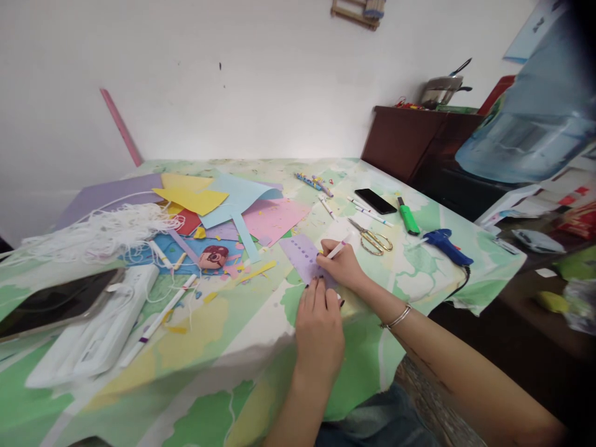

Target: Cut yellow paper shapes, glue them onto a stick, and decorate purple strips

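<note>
A strip of light purple paper [291, 247] lies on the table, with a row of darker purple dots drawn along it. My right hand [345, 266] is closed around a white felt-tip pen [338, 247] whose lower end is hidden by the fingers over the paper. Flat on the near end of the strip rests my left hand [320, 316], fingers stretched out. A small white bit shows beside its thumb, too little to name. Gold-handled scissors [372, 239] lie to the right of my right hand, apart from it.
Coloured paper sheets [274, 217], a tangle of white cord [102, 226] and a power strip [102, 323] cover the left side. On the right are a black phone [375, 201], a green highlighter [408, 217] and a blue glue gun [447, 246] with its cable. A water bottle [526, 136] stands beyond.
</note>
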`<state>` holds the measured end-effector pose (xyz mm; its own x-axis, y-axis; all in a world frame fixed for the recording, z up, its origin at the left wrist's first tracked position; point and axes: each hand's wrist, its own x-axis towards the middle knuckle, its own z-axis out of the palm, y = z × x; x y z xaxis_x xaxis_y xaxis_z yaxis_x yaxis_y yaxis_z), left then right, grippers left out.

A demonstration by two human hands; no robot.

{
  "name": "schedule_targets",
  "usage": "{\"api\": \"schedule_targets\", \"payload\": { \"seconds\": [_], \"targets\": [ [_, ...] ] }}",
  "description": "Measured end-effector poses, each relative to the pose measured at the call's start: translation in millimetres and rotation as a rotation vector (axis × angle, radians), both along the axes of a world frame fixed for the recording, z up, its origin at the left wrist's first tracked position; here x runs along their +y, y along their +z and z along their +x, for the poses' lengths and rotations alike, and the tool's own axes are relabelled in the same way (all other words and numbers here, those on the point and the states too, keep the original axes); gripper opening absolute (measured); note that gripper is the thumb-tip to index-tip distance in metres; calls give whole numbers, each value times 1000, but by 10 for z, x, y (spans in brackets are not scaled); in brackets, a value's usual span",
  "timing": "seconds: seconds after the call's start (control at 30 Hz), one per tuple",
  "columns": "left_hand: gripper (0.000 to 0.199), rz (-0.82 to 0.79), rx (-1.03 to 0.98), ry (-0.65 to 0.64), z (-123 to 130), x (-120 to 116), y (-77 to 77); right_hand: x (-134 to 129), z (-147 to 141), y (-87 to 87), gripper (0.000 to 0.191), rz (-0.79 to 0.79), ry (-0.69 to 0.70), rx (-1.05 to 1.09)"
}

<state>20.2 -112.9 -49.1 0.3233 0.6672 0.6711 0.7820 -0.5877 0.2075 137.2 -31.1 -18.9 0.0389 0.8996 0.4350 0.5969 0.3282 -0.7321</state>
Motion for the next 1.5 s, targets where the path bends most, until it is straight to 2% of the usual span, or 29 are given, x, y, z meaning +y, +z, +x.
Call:
{"api": "schedule_targets", "payload": {
  "seconds": [1.5],
  "targets": [
    [15,3,18,-9,-12,5,-5,-14,-8,10,28,-11,23,-13]
  ]
}}
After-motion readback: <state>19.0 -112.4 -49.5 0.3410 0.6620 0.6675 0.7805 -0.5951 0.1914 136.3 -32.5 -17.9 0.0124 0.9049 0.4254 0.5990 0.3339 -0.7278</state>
